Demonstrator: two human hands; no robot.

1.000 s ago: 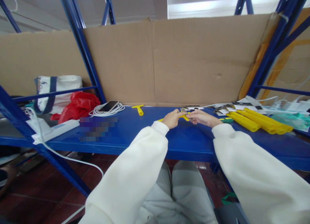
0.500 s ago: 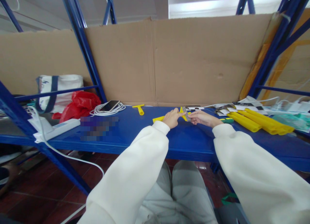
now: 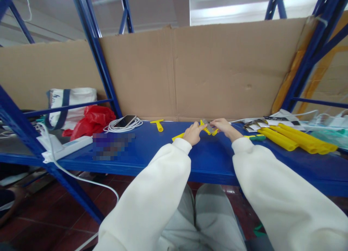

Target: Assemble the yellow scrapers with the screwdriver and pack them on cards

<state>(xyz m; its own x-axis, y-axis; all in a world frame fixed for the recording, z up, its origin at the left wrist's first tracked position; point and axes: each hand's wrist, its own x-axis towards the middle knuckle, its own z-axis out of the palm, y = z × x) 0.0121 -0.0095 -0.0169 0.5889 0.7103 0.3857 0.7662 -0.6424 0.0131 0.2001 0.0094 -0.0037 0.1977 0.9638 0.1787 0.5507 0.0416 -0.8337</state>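
A yellow T-shaped scraper (image 3: pixel 208 128) with a flat grey, blade-like strip across its head is held just above the blue shelf. My left hand (image 3: pixel 193 133) is closed around its handle, and the yellow handle end (image 3: pixel 178 137) pokes out below my palm. At the far end of the head, my right hand (image 3: pixel 222 127) pinches the grey strip with thumb and fingers. The fingertips partly hide the strip. Another yellow T-shaped handle (image 3: pixel 157 125) lies alone on the shelf to the left.
Several yellow tubes (image 3: pixel 280 138) lie at the right beside a green-and-yellow tool (image 3: pixel 257 137) and black-and-white packets (image 3: pixel 255 124). Leftward are a phone (image 3: pixel 125 121) on a coiled white cable, a red plastic bag (image 3: pixel 95 118) and a white power strip (image 3: pixel 67 147). Cardboard (image 3: pixel 217 70) stands behind.
My right hand has risen and turned over the scraper head, its fingers now coming from above. The scraper's head has tilted a little. My left hand keeps its hold.
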